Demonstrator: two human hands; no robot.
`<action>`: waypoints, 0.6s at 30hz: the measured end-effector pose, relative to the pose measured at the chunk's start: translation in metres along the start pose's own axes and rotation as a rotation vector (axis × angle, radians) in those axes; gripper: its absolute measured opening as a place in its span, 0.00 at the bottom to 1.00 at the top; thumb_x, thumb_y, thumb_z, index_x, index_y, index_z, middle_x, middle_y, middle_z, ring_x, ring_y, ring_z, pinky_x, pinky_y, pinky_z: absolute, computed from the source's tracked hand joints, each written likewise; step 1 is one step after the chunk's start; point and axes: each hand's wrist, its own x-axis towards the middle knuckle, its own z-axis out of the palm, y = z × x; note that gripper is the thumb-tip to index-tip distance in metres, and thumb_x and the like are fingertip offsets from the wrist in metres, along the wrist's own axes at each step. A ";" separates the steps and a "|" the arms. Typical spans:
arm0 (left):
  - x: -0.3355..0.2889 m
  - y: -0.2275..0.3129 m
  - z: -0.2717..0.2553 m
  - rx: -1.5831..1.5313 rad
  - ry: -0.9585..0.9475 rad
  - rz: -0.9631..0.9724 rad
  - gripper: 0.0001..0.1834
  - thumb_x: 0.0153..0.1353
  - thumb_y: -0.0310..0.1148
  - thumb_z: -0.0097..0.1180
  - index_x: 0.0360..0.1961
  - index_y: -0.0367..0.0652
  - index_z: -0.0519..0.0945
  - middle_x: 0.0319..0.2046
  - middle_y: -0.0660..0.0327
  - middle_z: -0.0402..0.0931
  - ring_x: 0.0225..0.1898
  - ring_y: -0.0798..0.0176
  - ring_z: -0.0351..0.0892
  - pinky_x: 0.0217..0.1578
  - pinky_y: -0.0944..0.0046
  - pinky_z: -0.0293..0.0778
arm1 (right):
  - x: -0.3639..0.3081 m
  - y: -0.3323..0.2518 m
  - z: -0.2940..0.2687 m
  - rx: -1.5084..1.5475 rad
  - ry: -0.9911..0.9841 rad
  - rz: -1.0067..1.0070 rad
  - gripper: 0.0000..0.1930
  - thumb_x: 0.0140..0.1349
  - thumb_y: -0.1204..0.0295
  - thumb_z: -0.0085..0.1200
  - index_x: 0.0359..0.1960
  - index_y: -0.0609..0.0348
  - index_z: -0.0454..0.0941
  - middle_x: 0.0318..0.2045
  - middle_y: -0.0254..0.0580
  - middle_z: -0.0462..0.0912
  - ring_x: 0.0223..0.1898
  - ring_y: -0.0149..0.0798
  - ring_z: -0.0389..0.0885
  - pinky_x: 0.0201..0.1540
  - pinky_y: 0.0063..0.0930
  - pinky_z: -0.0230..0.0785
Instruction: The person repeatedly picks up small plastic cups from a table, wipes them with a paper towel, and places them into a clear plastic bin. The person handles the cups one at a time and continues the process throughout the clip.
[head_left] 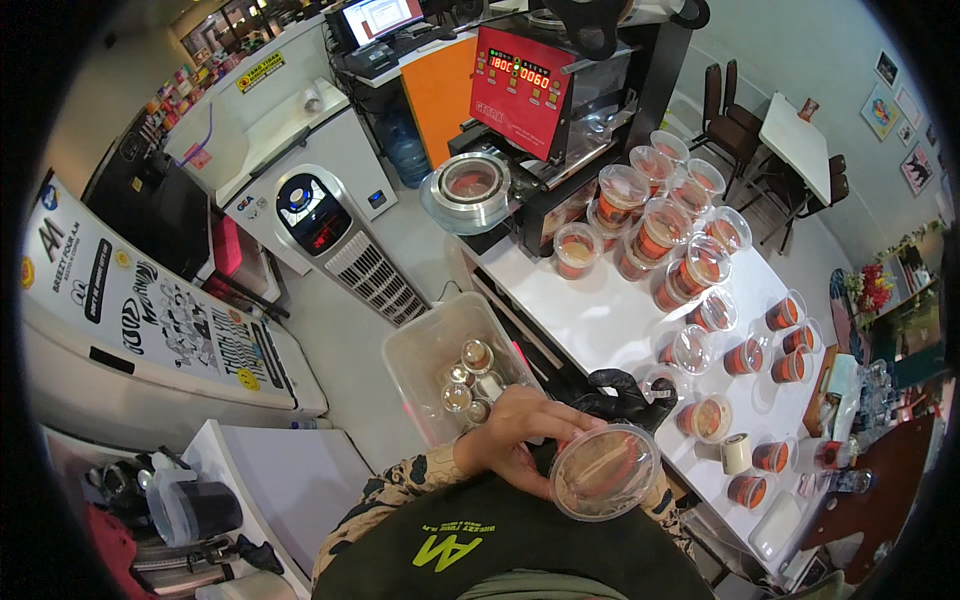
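Note:
My bare left hand (515, 440) is closed around a clear plastic cup (606, 472), held close to my apron with its round top tilted toward me. Brownish and reddish contents show through the top. Just beyond it is my right hand (622, 398) in a black glove, its fingers curled. A small pale piece with dark marks shows at its fingertips; I cannot make out what it is. Beside the glove on the white table (610, 318) stand several clear cups with orange-red bands, among them a filled cup (705, 418).
A red cup-sealing machine (520, 92) with a round metal holder (470, 188) stands at the table's far end. A translucent bin (408, 365) holding several round jars is left of the table. A tape roll (736, 454) sits among the cups. An air cooler (350, 245) stands farther left.

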 end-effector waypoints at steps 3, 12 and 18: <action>0.002 0.002 -0.001 -0.001 -0.008 -0.010 0.35 0.42 0.47 0.81 0.50 0.48 0.79 0.49 0.55 0.85 0.37 0.62 0.88 0.28 0.69 0.78 | 0.000 0.003 0.002 0.002 0.009 -0.022 0.42 0.62 0.64 0.64 0.72 0.53 0.50 0.68 0.50 0.62 0.67 0.50 0.67 0.69 0.48 0.60; -0.003 0.006 -0.004 -0.153 -0.039 -0.283 0.49 0.39 0.45 0.85 0.61 0.39 0.71 0.57 0.49 0.79 0.51 0.57 0.84 0.50 0.62 0.79 | 0.012 -0.010 0.011 -0.073 0.088 -0.204 0.43 0.63 0.64 0.63 0.73 0.50 0.46 0.70 0.53 0.58 0.68 0.53 0.65 0.71 0.51 0.55; -0.016 -0.011 0.001 -0.561 0.268 -0.595 0.58 0.37 0.48 0.85 0.66 0.36 0.64 0.60 0.49 0.73 0.61 0.53 0.76 0.62 0.52 0.71 | 0.032 -0.044 0.022 -0.227 0.186 -0.536 0.44 0.64 0.65 0.62 0.74 0.49 0.43 0.72 0.55 0.55 0.70 0.55 0.63 0.73 0.52 0.53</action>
